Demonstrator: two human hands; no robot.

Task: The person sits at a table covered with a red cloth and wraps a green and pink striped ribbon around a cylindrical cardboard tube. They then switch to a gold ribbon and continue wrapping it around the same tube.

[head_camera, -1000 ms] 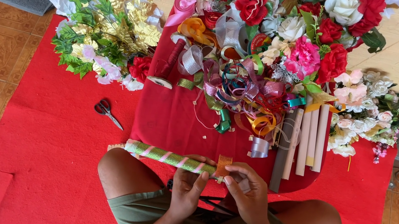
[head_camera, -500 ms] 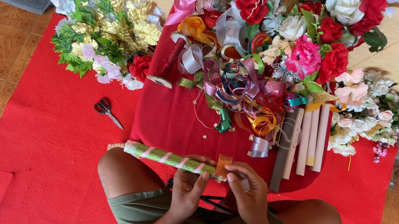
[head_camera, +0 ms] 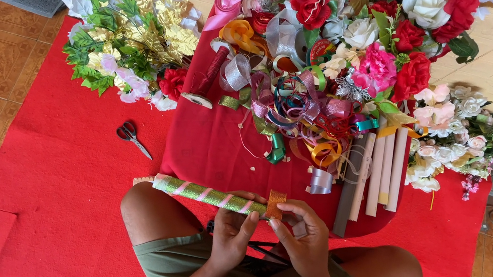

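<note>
Here, left hand (head_camera: 235,228) with grip clamped around a green stick wrapped in pink ribbon (head_camera: 203,194), held level above the lap at the near edge of the red counter (head_camera: 210,152); right hand (head_camera: 304,233) pinching the orange ribbon end (head_camera: 276,203) against the stick's right tip; scissors (head_camera: 133,136) well apart on the red mat (head_camera: 48,191), plain sticks (head_camera: 378,175) near the right

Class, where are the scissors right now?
The scissors lie on the red mat, left of the person, below the green-leaved flowers.
</note>
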